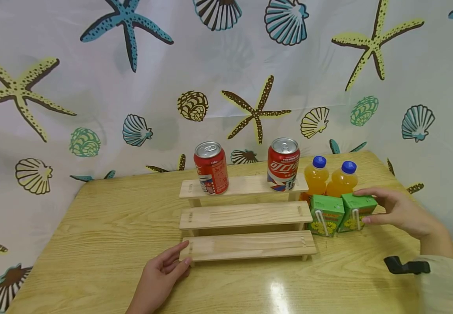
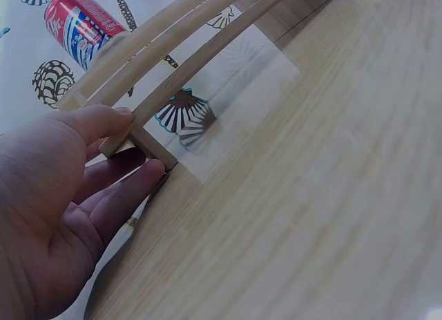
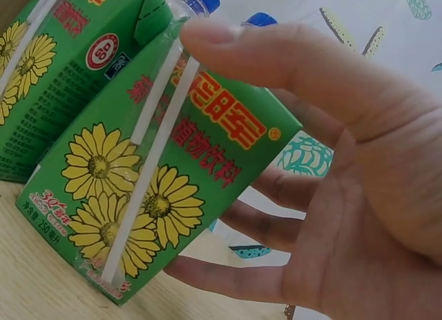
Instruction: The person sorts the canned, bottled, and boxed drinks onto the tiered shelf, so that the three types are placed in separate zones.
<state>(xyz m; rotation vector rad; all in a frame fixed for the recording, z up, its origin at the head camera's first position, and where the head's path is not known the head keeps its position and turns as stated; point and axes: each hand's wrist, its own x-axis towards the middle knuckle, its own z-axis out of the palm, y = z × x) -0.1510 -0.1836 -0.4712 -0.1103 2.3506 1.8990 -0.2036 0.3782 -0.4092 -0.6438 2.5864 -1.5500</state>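
A three-tier wooden step rack (image 1: 246, 247) stands on the table. My left hand (image 1: 159, 277) holds the left end of its lowest tier; in the left wrist view the thumb lies on the board (image 2: 200, 54) and fingers touch the leg below. To the right of the rack, two green drink cartons with straws stand side by side. My right hand (image 1: 403, 213) grips the right carton (image 1: 356, 213), thumb at its front and fingers round its far side. The left carton (image 1: 326, 216) stands against the rack's right end.
On the top tier stand two red Coke cans, a left one (image 1: 212, 170) and a right one (image 1: 283, 165). Behind the cartons are two orange drink bottles with blue caps, a left one (image 1: 316, 176) and a right one (image 1: 342, 181). A patterned cloth (image 1: 226, 56) hangs behind the table (image 1: 124, 218).
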